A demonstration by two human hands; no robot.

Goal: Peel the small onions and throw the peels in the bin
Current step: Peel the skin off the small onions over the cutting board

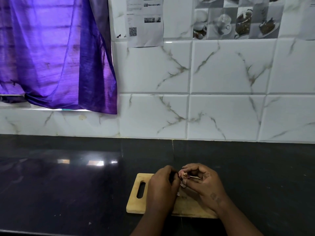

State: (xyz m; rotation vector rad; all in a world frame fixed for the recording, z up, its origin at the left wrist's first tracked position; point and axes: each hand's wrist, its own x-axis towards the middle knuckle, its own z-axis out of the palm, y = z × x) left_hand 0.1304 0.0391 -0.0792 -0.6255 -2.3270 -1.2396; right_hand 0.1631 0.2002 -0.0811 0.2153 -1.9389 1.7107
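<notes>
A small reddish onion (184, 175) is held between both hands above a wooden cutting board (136, 204). My left hand (162, 188) curls its fingers around the onion's left side. My right hand (202, 183) pinches the onion's right side, and a thin pale strip sticks out past its fingers; I cannot tell what the strip is. A small pale scrap of peel (183, 185) shows just under the onion, between the hands. Most of the onion is hidden by my fingers. No bin is in view.
The board has a handle slot (141, 189) at its left end and lies on a dark glossy countertop (68, 184). A white marbled tile wall (221, 99) rises behind. A purple curtain (51, 57) hangs over the window at upper left.
</notes>
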